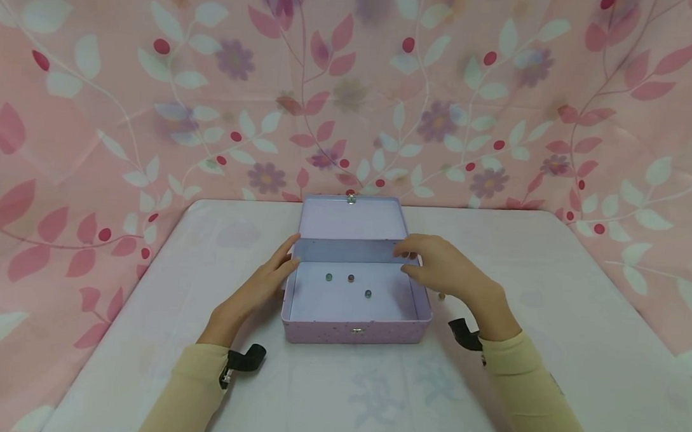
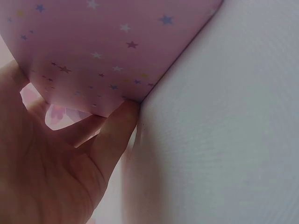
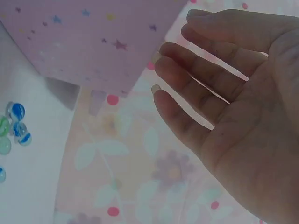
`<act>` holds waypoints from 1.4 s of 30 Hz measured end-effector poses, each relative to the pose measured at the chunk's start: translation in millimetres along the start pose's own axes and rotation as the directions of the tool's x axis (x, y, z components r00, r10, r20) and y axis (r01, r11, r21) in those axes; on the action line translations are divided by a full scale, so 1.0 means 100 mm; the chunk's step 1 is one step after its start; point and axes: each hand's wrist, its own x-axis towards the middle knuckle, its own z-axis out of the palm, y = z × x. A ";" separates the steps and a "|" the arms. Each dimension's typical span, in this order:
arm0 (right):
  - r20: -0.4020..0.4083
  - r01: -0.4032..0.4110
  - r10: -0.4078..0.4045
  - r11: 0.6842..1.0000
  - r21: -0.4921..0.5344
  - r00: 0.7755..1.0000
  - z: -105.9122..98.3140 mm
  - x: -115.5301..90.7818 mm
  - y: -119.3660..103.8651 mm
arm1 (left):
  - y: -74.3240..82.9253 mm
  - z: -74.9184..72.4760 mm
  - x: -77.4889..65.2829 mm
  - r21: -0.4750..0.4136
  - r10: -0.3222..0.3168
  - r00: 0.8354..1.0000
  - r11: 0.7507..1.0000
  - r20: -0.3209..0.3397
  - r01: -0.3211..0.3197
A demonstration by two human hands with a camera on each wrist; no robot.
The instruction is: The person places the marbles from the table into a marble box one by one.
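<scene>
head view: lilac tin box (image 1: 356, 333) sits mid worktop (image 1: 328, 393), lid (image 1: 354, 218) open toward 12 o'clock w/ clasp (image 1: 351, 198) at its top edge. 3 marbles (image 1: 368, 294) lie apart on box floor, inside only visible from this cam. left hand (image 1: 253, 294) at box's 9–10 o'clock, fingers bent round its back corner, thumb at rim; l. wrist view adds fingertips on the star-printed side, down to the bottom edge. right hand (image 1: 444, 267) over rim at 2–3 o'clock, fingers loosely bent & apart, thumb apart too.

r. wrist view shows a cluster of blue & green glass marbles (image 3: 17, 126) on worktop just outside box; head view gets only 1 loose marble (image 1: 441, 296) there, r. hand & forearm blocking the rest. stars read clearly in wrist views, mere specks from head.

black mounts (image 1: 248, 358) on both wrists, pale yellow sleeves (image 1: 188, 388) at 5 & 7 o'clock. pink floral cloth (image 1: 350, 95) hangs behind, 10 thru 2 o'clock.
</scene>
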 end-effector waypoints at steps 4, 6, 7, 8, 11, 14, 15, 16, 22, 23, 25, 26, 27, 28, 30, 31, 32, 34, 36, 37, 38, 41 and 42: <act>-0.013 -0.038 0.038 0.999 -0.007 0.999 -0.06 -0.02 0.07 | 0.00 0.00 0.00 -0.001 -0.002 1.000 1.000 0.001 0.002; -0.017 -0.052 0.052 0.998 -0.022 0.999 -0.08 -0.03 0.11 | 0.00 0.00 0.00 -0.001 -0.001 1.000 1.000 0.001 0.001; -0.017 -0.064 0.064 0.997 -0.032 0.998 -0.10 -0.04 0.12 | 0.00 0.00 0.00 0.001 -0.002 1.000 1.000 0.000 0.002; -0.015 -0.069 0.069 0.997 -0.043 0.998 -0.11 -0.05 0.14 | 0.00 0.00 0.00 0.004 -0.001 1.000 1.000 0.000 0.001; 0.003 -0.089 0.089 0.994 -0.062 0.996 -0.14 -0.06 0.20 | 0.00 0.00 0.00 0.008 -0.002 1.000 1.000 -0.002 0.002; 0.030 -0.104 0.107 0.992 -0.069 0.994 -0.17 -0.07 0.25 | 0.00 0.00 0.00 0.012 -0.004 1.000 1.000 -0.003 0.004; 0.040 -0.117 0.120 0.991 -0.068 0.992 -0.17 -0.08 0.27 | 0.00 0.00 0.00 0.012 -0.005 1.000 1.000 -0.004 0.005; 0.052 -0.130 0.133 0.989 -0.070 0.990 -0.18 -0.08 0.29 | 0.00 0.00 0.00 0.012 -0.006 1.000 1.000 -0.003 0.006; 0.132 -0.191 0.204 0.976 -0.108 0.970 -0.22 -0.11 0.40 | 0.02 0.00 -0.01 0.004 -0.009 1.000 1.000 0.001 0.009; 0.146 -0.195 0.210 0.974 -0.112 0.967 -0.22 -0.12 0.41 | 0.02 0.00 -0.01 0.003 -0.012 1.000 1.000 0.003 0.012; 0.170 -0.203 0.220 0.973 -0.112 0.960 -0.23 -0.13 0.45 | 0.08 0.00 -0.04 0.001 -0.022 1.000 1.000 0.008 0.022; 0.178 -0.206 0.223 0.972 -0.112 0.958 -0.23 -0.13 0.47 | 0.12 -0.01 -0.06 -0.004 -0.027 1.000 1.000 0.012 0.027; 0.187 -0.211 0.229 0.971 -0.111 0.955 -0.22 -0.14 0.49 | 0.17 -0.01 -0.08 -0.008 -0.032 0.999 0.999 0.018 0.032; 0.197 -0.219 0.237 0.970 -0.109 0.951 -0.22 -0.14 0.52 | 0.22 -0.02 -0.11 -0.008 -0.037 0.999 0.999 0.022 0.037; 0.210 -0.234 0.251 0.967 -0.101 0.945 -0.21 -0.14 0.57 | 0.33 -0.03 -0.17 -0.011 -0.043 0.999 0.999 0.033 0.043; 0.215 -0.238 0.255 0.966 -0.101 0.943 -0.21 -0.14 0.60 | 0.38 -0.04 -0.19 -0.011 -0.044 0.998 0.999 0.038 0.044; 0.221 -0.244 0.261 0.964 -0.102 0.940 -0.20 -0.13 0.62 | 0.40 -0.05 -0.21 -0.007 -0.043 0.998 0.999 0.040 0.043; 0.235 -0.258 0.275 0.961 -0.100 0.932 -0.20 -0.12 0.65 | 0.43 -0.06 -0.22 0.003 -0.043 0.998 0.999 0.043 0.043; 0.247 -0.273 0.290 0.957 -0.099 0.925 -0.19 -0.12 0.67 | 0.44 -0.07 -0.22 0.009 -0.045 0.998 0.999 0.045 0.044; 0.253 -0.281 0.297 0.955 -0.099 0.921 -0.19 -0.12 0.68 | 0.44 -0.07 -0.22 0.010 -0.045 0.998 0.999 0.045 0.045; 0.261 -0.291 0.307 0.952 -0.098 0.915 -0.19 -0.12 0.69 | 0.44 -0.07 -0.21 0.012 -0.046 0.998 0.999 0.046 0.046; 0.284 -0.323 0.335 0.942 -0.091 0.898 -0.19 -0.12 0.73 | 0.42 -0.09 -0.19 0.015 -0.050 0.998 0.999 0.048 0.050; 0.290 -0.332 0.344 0.939 -0.089 0.893 -0.19 -0.12 0.75 | 0.42 -0.09 -0.19 0.015 -0.050 0.998 0.999 0.049 0.049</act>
